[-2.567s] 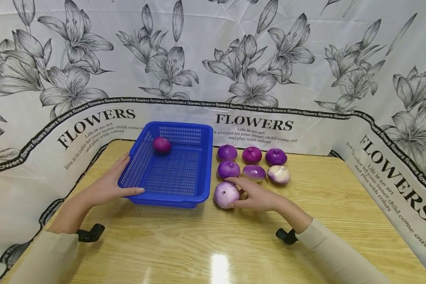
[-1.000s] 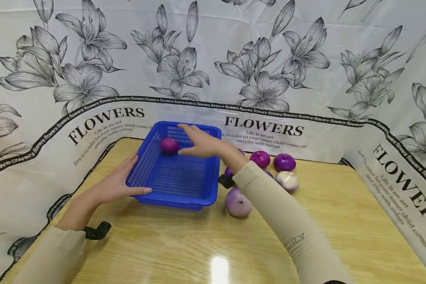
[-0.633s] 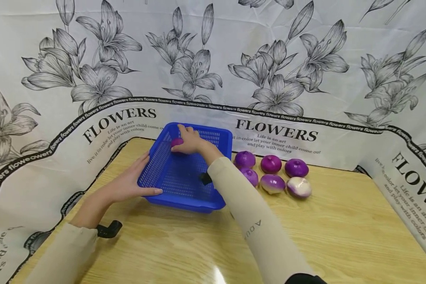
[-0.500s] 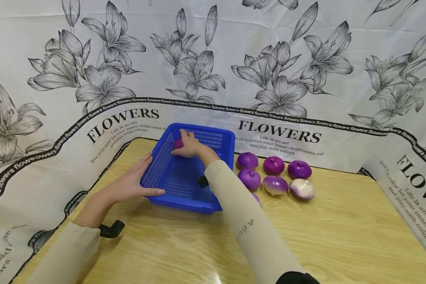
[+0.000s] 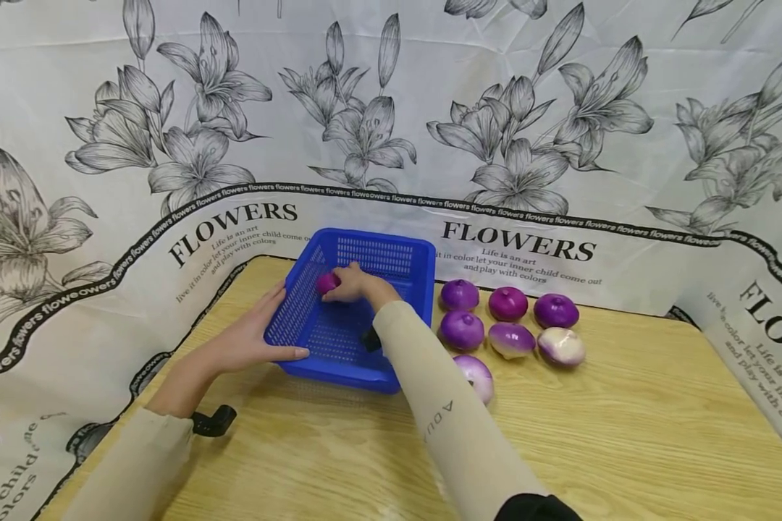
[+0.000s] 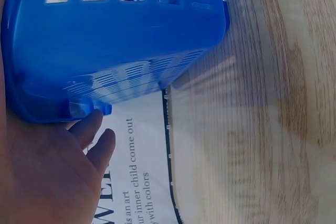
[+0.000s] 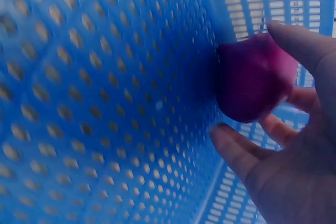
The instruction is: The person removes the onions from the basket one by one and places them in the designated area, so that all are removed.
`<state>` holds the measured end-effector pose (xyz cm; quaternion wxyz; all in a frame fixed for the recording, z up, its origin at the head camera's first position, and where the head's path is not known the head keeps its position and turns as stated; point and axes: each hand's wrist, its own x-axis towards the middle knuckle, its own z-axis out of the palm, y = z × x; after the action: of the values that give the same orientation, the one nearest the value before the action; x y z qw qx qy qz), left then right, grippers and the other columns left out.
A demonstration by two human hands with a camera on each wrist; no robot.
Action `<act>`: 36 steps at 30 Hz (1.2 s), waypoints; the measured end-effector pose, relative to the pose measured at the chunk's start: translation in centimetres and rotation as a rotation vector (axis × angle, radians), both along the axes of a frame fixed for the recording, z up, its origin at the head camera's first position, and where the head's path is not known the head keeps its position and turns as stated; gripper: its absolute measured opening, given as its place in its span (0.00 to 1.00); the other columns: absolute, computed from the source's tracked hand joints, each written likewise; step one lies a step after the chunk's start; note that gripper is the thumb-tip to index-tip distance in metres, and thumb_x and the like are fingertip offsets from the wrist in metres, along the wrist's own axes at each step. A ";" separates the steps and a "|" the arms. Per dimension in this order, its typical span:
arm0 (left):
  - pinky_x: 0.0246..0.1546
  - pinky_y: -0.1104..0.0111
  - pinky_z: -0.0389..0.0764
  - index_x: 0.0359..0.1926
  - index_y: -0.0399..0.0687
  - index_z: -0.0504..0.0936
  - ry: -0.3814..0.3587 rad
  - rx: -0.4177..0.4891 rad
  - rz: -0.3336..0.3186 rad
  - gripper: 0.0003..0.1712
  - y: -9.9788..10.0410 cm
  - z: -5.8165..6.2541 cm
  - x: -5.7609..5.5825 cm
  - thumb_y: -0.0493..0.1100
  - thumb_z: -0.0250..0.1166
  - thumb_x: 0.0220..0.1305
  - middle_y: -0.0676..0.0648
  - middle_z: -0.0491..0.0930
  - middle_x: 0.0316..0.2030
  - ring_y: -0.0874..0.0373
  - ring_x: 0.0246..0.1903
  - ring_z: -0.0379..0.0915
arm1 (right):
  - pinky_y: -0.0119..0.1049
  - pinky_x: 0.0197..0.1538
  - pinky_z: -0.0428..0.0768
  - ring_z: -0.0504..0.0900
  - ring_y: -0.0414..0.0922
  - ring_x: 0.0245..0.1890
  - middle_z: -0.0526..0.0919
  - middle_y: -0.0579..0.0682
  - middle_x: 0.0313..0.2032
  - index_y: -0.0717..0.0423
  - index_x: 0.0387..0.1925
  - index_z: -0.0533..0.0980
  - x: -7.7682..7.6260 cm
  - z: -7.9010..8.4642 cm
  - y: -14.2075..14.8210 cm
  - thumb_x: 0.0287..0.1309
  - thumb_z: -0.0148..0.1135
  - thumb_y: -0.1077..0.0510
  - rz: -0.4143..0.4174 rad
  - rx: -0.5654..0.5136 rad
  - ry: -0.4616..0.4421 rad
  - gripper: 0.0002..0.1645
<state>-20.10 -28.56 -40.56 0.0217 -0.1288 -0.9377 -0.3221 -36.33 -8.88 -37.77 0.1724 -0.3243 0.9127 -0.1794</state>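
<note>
A blue slotted plastic basket stands on the wooden table. My left hand holds its near left corner, the thumb lying on the front rim and the fingers against the left side. In the left wrist view two fingertips reach the basket's rim. My right hand is inside the basket around a reddish-purple onion near the left wall. In the right wrist view the onion sits between thumb and fingers, with fingers behind it; its contact with the thumb is hard to make out.
Several purple onions stand in rows right of the basket, among them a dark one and a whitish one. A pale purple onion is partly hidden by my right sleeve. A flower-printed cloth walls the table's back.
My right hand has gone from the pale onion on the table into the basket and round the onion there. That onion has lately shifted slightly toward me. The left hand stays on the basket.
</note>
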 end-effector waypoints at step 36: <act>0.72 0.33 0.47 0.82 0.40 0.35 -0.051 -0.027 0.006 0.74 0.2 0.6 0.4 0.68 0.73 0.55 0.40 0.31 0.82 0.34 0.79 0.31 | 0.39 0.53 0.83 0.80 0.47 0.54 0.78 0.51 0.60 0.53 0.66 0.74 7.3 6.9 12.9 0.48 0.82 0.49 0.099 -0.317 0.129 0.44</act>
<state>-19.68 -28.36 -39.92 -0.0032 -0.1181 -0.9425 -0.3128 -29.07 4.05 -30.82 0.0689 -0.4027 0.8650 -0.2913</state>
